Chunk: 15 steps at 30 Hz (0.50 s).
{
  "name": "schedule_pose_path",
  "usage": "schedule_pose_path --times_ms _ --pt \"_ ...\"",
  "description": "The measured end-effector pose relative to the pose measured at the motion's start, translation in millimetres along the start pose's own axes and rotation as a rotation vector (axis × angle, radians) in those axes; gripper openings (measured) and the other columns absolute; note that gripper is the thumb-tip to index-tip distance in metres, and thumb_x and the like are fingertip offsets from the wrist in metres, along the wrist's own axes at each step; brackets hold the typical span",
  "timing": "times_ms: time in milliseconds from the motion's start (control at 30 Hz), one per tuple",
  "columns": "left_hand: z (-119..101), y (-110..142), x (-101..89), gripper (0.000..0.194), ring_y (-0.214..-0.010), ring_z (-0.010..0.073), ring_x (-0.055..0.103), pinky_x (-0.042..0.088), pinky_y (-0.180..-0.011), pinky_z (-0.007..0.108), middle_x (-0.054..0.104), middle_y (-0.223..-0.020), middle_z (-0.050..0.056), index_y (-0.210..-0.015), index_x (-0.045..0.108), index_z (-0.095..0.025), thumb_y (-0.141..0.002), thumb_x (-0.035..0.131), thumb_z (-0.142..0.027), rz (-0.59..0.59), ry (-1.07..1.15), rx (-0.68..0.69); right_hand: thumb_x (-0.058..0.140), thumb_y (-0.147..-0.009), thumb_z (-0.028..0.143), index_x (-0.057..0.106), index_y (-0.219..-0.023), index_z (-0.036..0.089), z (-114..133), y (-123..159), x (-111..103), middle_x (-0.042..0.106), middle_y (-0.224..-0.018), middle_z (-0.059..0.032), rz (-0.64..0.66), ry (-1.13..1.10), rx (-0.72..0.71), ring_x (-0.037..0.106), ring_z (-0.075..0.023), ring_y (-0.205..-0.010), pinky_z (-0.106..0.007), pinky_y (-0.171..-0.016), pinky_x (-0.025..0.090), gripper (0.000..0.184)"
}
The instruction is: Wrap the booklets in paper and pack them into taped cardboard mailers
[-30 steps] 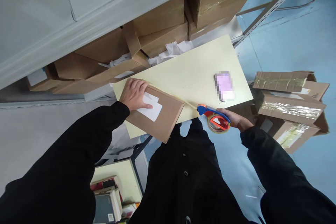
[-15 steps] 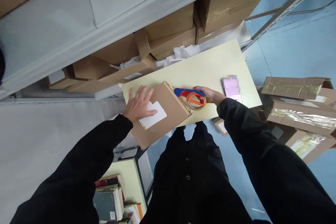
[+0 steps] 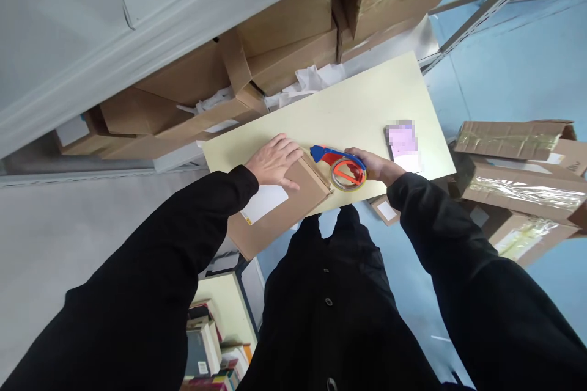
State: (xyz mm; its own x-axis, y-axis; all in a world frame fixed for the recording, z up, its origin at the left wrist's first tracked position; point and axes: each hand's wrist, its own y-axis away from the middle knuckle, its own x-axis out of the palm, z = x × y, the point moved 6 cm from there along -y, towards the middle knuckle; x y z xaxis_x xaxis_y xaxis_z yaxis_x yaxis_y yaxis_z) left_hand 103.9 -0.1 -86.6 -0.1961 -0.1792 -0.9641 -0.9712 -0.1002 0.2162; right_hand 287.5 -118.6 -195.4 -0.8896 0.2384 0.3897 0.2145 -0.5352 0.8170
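A flat brown cardboard box (image 3: pixel 293 204) with a white label lies at the near edge of a pale yellow table (image 3: pixel 348 110), partly overhanging it. My left hand (image 3: pixel 274 161) rests flat on the box's far end, fingers stretched out. My right hand (image 3: pixel 376 165) grips a blue and red tape dispenser (image 3: pixel 342 166) holding a clear tape roll, right beside the box's right corner. A blurred pink and white item (image 3: pixel 402 143) lies on the table just right of my right hand.
Open cardboard boxes (image 3: pixel 257 67) with white paper fill the grey shelf behind the table. Taped boxes (image 3: pixel 513 171) are piled on the blue floor at right. A small parcel (image 3: pixel 384 209) lies on the floor under the table edge. Books (image 3: pixel 206 348) sit on a lower shelf at left.
My right hand brought the tape dispenser from off the table's edge up to the box's right corner. My left hand slid from the label to the box's far end.
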Motion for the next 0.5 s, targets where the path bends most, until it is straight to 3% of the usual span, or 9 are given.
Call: schedule_pose_path --times_ms 233,400,500 --pt "14 3 1.6 0.075 -0.111 0.0349 0.048 0.025 -0.107 0.051 0.057 -0.114 0.015 -0.114 0.059 -0.018 -0.067 0.056 -0.076 0.046 0.077 -0.125 0.058 -0.085 0.038 0.056 -0.073 0.021 -27 32 -39 0.064 -0.061 -0.0026 -0.073 -0.128 0.059 0.057 -0.0154 -0.054 -0.027 -0.056 0.053 0.021" --pt "36 21 2.9 0.076 -0.107 0.0351 0.048 0.028 -0.104 0.052 0.056 -0.11 0.017 -0.115 0.056 -0.014 -0.071 0.051 -0.075 0.036 0.048 -0.264 0.058 -0.085 0.037 0.056 -0.07 0.021 -53 61 -70 0.063 -0.061 -0.0021 -0.128 -0.128 0.094 0.057 -0.0151 -0.053 -0.027 -0.056 0.052 0.022" --pt "46 34 2.8 0.076 -0.106 0.0354 0.048 0.03 -0.101 0.051 0.055 -0.109 0.018 -0.115 0.054 -0.012 -0.074 0.048 -0.075 0.017 0.041 -0.369 0.057 -0.085 0.038 0.057 -0.069 0.021 -66 75 -68 0.064 -0.063 -0.0032 -0.14 -0.103 0.124 0.058 -0.0155 -0.053 -0.027 -0.056 0.052 0.024"
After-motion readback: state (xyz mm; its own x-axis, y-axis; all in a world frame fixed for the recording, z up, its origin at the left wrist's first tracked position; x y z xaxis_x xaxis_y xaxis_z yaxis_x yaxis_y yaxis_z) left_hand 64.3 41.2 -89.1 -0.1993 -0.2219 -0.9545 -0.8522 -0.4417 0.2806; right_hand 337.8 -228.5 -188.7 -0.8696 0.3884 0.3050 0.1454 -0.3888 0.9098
